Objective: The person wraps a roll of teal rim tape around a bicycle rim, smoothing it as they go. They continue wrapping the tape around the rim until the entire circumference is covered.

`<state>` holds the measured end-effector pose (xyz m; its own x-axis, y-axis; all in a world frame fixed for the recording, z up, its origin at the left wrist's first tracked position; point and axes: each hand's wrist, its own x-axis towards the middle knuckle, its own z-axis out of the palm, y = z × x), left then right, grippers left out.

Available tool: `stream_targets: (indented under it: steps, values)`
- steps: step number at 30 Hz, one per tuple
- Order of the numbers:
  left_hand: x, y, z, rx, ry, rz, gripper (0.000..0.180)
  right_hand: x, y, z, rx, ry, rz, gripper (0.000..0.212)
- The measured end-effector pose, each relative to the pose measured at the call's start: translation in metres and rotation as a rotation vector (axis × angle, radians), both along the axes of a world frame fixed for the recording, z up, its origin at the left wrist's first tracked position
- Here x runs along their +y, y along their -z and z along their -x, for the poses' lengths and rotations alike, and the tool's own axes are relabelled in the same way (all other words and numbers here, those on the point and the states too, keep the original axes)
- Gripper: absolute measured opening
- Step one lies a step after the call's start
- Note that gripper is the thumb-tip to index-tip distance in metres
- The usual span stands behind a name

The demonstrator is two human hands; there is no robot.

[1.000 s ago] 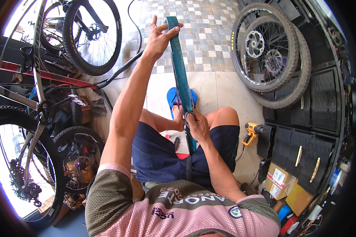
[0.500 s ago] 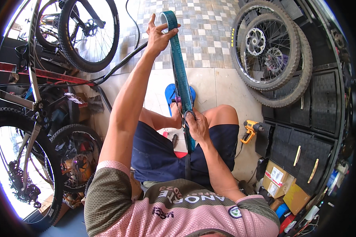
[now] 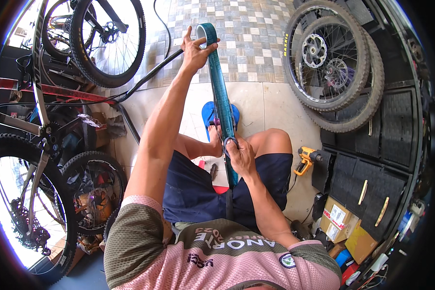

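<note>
A bicycle wheel stands edge-on between my legs, its purple hub (image 3: 216,122) partly showing. Along its rim runs a shiny teal strip of tape (image 3: 221,92), reaching down to my lap. At the far end my left hand (image 3: 194,55) grips the tape roll (image 3: 210,34), fingers around it and one finger raised. My right hand (image 3: 241,157) is closed about the near part of the rim, its thumb pressing on the tape. The fingers underneath are partly hidden.
A yellow heat gun (image 3: 305,160) lies on the floor at right. Two bicycle wheels (image 3: 331,63) lean against black panels (image 3: 362,179), with cardboard boxes (image 3: 338,218) nearer. Bicycles (image 3: 38,111) and a black hose (image 3: 152,75) are at left. A blue slipper (image 3: 208,113) is under my foot.
My left hand and the tape roll have come slightly nearer to me. The right hand keeps its grip on the rim, almost unmoved.
</note>
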<state>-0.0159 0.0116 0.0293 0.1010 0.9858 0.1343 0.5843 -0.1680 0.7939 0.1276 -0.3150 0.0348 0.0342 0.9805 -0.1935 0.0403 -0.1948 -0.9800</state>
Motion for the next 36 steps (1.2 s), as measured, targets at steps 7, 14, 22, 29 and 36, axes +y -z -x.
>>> stream_targets:
  steps: [7,14,22,29,36]
  values:
    - [-0.001,0.017,0.006,0.023,0.002,0.017,0.035,0.000,-0.002,0.002,0.017,-0.002,0.001,0.055]
    - [-0.002,0.032,0.007,0.039,0.006,0.013,0.035,0.001,-0.001,0.004,-0.024,0.036,-0.045,0.055]
    - [-0.004,0.038,0.010,0.075,0.015,0.020,0.034,0.000,0.005,0.005,-0.061,0.040,-0.046,0.053]
    - [-0.006,0.042,0.006,0.068,0.004,0.066,0.035,-0.002,0.018,0.006,-0.127,0.066,-0.062,0.051]
    - [-0.005,0.046,0.006,0.089,-0.018,0.078,0.035,-0.005,0.026,0.007,-0.086,0.054,-0.039,0.053]
